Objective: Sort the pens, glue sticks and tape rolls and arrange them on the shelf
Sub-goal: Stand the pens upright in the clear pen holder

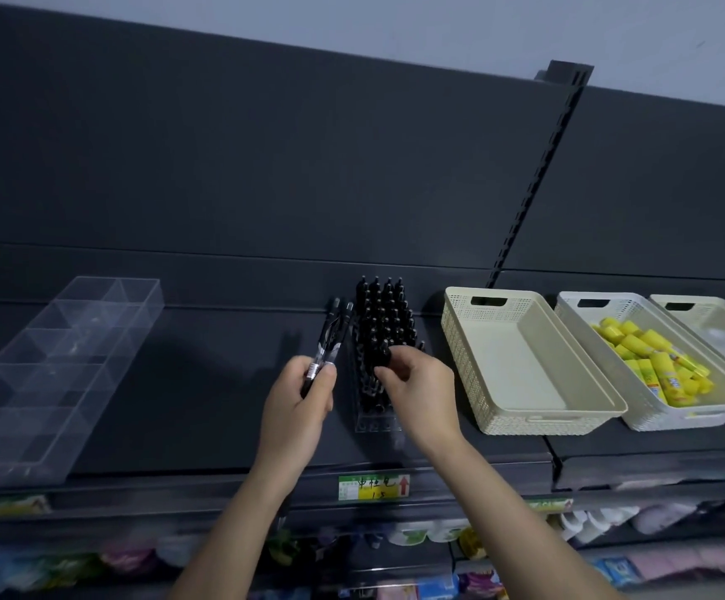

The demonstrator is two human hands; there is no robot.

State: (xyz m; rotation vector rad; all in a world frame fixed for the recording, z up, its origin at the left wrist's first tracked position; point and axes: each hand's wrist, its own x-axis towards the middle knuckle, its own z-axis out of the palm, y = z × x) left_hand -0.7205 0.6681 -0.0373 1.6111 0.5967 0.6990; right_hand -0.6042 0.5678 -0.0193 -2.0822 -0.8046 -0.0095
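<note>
Middle of the frame: the left hand (pixel 298 400) is wrapped around two black pens (pixel 330 335), which poke up out of the fist toward the back of the shelf (pixel 205 383). Just right of them, nearly touching, sits a clear rack (pixel 373 422) with upright black pens (pixel 381 309) filling its back and middle rows. The right hand (pixel 421 383) is over the rack's near right side, thumb and fingers pinching the top of a single pen (pixel 384 356) that stands in there. Can't tell if that one's fully down in its slot.

Over on the left of the frame there's a clear divided tray (pixel 62 361). Right of the rack comes a beige basket (pixel 464 339), then a white basket (pixel 629 303) holding yellow glue sticks (pixel 655 361), well apart from both hands. Another basket (pixel 711 306) at the right edge has something clear in it, too blurry to name. A green and yellow price label (pixel 373 487) sits on the shelf's front edge, below the rack and between the two wrists.
</note>
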